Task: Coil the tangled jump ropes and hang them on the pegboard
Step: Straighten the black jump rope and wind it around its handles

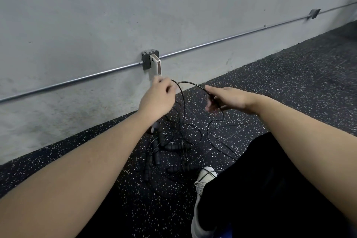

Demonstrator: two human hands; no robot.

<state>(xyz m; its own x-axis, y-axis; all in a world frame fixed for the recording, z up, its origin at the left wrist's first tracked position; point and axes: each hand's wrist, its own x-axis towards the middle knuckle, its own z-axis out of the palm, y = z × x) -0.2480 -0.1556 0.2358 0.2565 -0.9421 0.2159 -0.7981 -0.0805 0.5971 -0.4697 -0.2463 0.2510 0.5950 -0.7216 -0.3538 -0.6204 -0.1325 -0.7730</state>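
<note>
A tangle of thin black jump ropes lies on the speckled rubber floor in front of me, with thicker beaded black sections and handles among the loops. One strand of black rope arcs up between my hands. My left hand pinches one end of that arc with curled fingers. My right hand grips the other end, fingers curled around the cord. Below both hands the strand drops back into the pile. No pegboard is in view.
A grey concrete wall stands close behind, with a metal conduit running along it. A junction box with a white device sits just above my left hand. My white shoe and black trouser leg are at the lower right.
</note>
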